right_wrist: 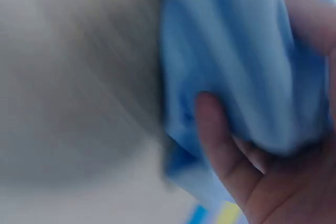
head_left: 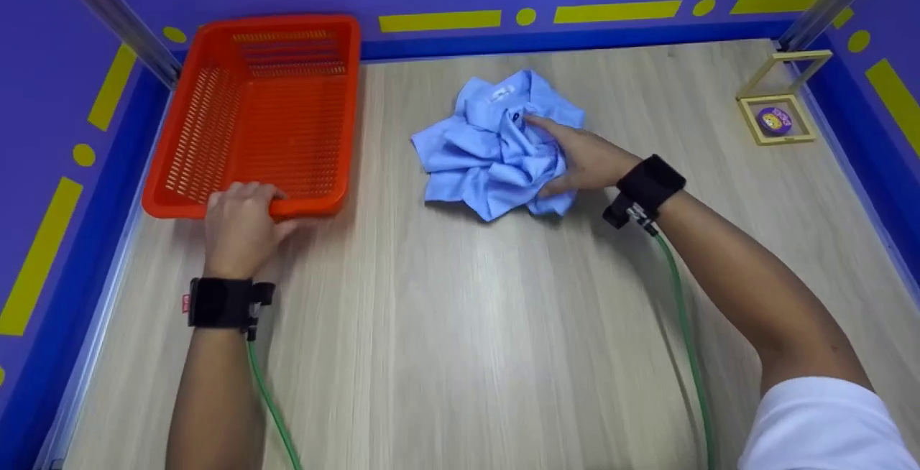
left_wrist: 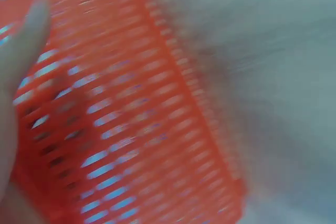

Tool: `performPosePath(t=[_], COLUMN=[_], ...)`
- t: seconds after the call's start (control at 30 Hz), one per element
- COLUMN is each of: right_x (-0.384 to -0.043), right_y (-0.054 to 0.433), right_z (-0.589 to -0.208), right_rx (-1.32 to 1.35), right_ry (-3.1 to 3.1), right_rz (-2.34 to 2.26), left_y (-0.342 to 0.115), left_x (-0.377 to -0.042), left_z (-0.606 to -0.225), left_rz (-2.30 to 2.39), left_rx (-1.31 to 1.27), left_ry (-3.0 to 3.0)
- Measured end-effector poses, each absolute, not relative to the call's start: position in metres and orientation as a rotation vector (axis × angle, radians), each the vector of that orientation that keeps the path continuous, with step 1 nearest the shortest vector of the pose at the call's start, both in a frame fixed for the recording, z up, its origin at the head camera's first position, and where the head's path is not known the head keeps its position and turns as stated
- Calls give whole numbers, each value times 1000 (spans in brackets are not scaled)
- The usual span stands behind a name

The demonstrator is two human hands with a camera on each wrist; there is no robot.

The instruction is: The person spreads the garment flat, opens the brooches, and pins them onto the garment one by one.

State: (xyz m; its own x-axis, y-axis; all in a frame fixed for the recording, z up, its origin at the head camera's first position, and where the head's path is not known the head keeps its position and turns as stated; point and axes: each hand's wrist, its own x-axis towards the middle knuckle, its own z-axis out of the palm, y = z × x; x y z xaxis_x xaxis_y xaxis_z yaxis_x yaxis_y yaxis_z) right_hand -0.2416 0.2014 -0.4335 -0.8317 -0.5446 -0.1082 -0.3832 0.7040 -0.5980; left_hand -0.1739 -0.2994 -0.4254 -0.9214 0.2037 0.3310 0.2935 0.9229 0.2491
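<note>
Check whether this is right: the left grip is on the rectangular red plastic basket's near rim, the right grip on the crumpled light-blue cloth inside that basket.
No: the crumpled light-blue cloth is over the pale wood-grain table, beside the red plastic basket, not inside it. The head view shows this; the rest stands.

Red rectangular slotted plastic basket (head_left: 287, 132): 10 o'clock on the pale wood-grain tabletop (head_left: 489, 326); left hand (head_left: 241, 229) on its 6 o'clock rim.
Crumpled light-blue cloth garment (head_left: 481, 150): 12 o'clock; right hand (head_left: 589, 157) on its 3 o'clock side.
Open yellowish square box (head_left: 785, 141): 2 o'clock, round purple disc (head_left: 775, 121) inside.
</note>
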Motion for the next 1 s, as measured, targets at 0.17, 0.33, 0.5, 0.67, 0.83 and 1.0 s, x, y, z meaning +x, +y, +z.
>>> performPosePath(t=[0.17,0.33,0.5,0.67,0.83,1.0], right_x=[-233,-249,-277,-306,-321,-323], right_y=[214,217,217,211,203,202], right_z=[-411,-406,-417,-424,-432,-441], right_rx=[-766,-619,-335,-168,-150,-96], right_ry=[2801,2994,3049,2909,2761,2636], right_rz=[-793,-1017,-1124,-1057,-970,-988], left_y=[-271,-208,-138,-91,-67,-56], left_x=[-160,-162,-188,-233,-268,-281], left_z=[-407,-392,-390,-403,-419,-432], left_rz=[-623,-635,-609,-647,-582,-593], left_rx=[-476,-629,-669,-514,-400,-513], left_ry=[-2668,-2537,-2790,-3026,-3160,-3242])
